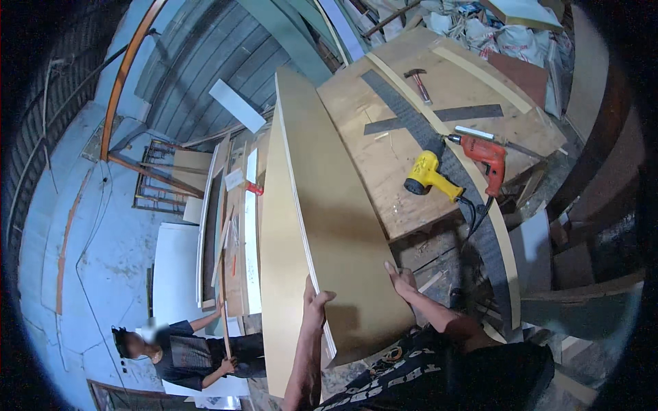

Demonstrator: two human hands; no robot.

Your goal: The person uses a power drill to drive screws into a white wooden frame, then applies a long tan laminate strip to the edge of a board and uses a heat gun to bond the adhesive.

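Observation:
A large tan wooden panel [343,198] stands tilted in front of me, running away from my body. My left hand [316,306] is closed around its pale left edge, thumb lying over the face. At the near right edge, my right hand [401,281] grips the same panel, its thumb showing and the other fingers mostly hidden. Close along the left side is another pale board surface [279,274]; whether it is a separate sheet I cannot tell. To the right, a yellow heat gun [432,176] and a red power drill [484,159] lie on the wooden worktable [370,157].
A hammer [418,85], dark grey strips [473,113] and a long pale strip [490,205] lie on the worktable, with cables hanging down. At left, a person [185,353] holds a long wooden strip by another bench. White sacks [517,42] are piled far right.

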